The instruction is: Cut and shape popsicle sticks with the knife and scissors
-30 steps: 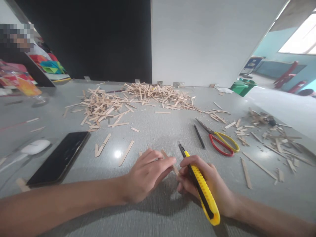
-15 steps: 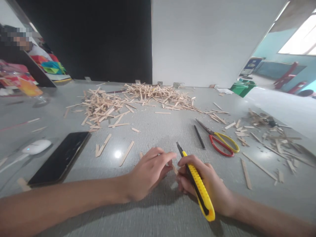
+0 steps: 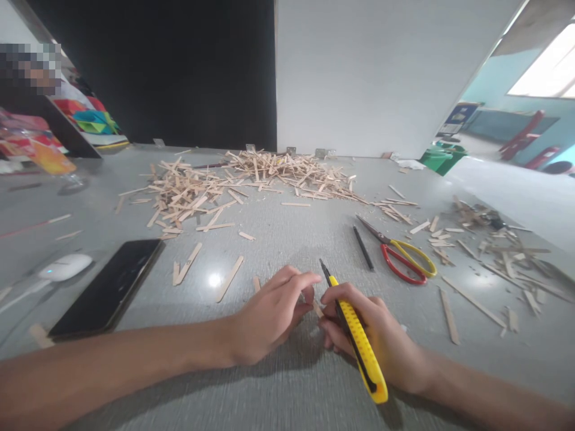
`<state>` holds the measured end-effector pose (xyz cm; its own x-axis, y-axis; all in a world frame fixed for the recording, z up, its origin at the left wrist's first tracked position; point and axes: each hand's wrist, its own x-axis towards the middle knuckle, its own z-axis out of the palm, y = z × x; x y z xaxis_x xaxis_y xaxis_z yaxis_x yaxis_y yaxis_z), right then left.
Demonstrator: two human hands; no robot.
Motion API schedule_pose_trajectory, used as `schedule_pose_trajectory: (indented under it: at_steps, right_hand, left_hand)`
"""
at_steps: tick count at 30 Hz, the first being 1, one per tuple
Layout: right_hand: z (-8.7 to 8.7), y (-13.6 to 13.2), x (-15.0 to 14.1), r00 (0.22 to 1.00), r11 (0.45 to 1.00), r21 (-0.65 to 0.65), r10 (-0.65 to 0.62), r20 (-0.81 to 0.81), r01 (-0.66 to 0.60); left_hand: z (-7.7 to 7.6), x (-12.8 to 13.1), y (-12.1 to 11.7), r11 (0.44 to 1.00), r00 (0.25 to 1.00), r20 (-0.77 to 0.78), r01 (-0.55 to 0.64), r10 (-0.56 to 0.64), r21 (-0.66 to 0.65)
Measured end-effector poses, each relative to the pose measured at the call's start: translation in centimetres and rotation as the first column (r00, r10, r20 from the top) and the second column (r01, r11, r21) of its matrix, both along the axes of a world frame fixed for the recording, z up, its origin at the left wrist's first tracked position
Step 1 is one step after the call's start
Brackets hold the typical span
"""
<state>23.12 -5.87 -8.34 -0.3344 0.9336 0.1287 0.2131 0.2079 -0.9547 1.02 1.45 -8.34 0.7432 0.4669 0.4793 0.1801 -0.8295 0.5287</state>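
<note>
Where both hands meet on grey surface (image 3: 287, 227): right hand (image 3: 372, 338) clenched around yellow plastic utility knife (image 3: 354, 332), black tip up; left hand (image 3: 272, 314) pinching small flat wooden stick (image 3: 317, 307), mostly hidden. Nearby: red-and-yellow-handled scissors (image 3: 402, 257), black pen (image 3: 362, 248), black phone (image 3: 110, 287), heap of wooden sticks (image 3: 251, 176).

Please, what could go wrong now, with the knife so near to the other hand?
1. The right hand grips the yellow utility knife, and its tip sits close to the left hand fingers on the small wooden stick; a slip might cut them.
2. The stick is mostly hidden and held only by fingertips, so it may shift.
3. Loose offcuts nearby could catch the right forearm.
</note>
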Motion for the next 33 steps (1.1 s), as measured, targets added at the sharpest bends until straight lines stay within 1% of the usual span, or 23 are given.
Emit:
schedule_pose_trajectory:
  at_steps: [5, 12, 18, 27, 33]
  right_hand:
    - [-0.05, 0.10, 0.03, 1.000, 1.000, 0.006, 0.002, 0.023, -0.002]
    - [-0.14, -0.03, 0.03, 1.000, 1.000, -0.004, 0.007, 0.023, -0.007]
    - [-0.13, -0.16, 0.05, 1.000, 1.000, 0.000, 0.018, 0.018, -0.018]
    - [-0.19, 0.09, -0.10, 0.999, 1.000, -0.004, 0.026, -0.020, -0.026]
    - [-0.19, -0.11, 0.21, 0.999, 1.000, 0.004, 0.028, -0.023, -0.028]
  left_hand:
    - [0.08, -0.03, 0.01, 1.000, 1.000, 0.006, 0.013, -0.013, -0.019]
    - [-0.56, -0.26, -0.10, 0.999, 0.999, 0.038, -0.002, 0.003, -0.035]
    - [-0.69, -0.19, 0.05, 1.000, 0.999, 0.049, -0.004, 0.005, -0.013]
    - [-0.06, -0.01, -0.30, 0.995, 0.999, 0.011, -0.041, 0.040, 0.087]
    - [-0.40, -0.29, -0.26, 0.986, 1.000, -0.023, 0.006, -0.002, 0.167]
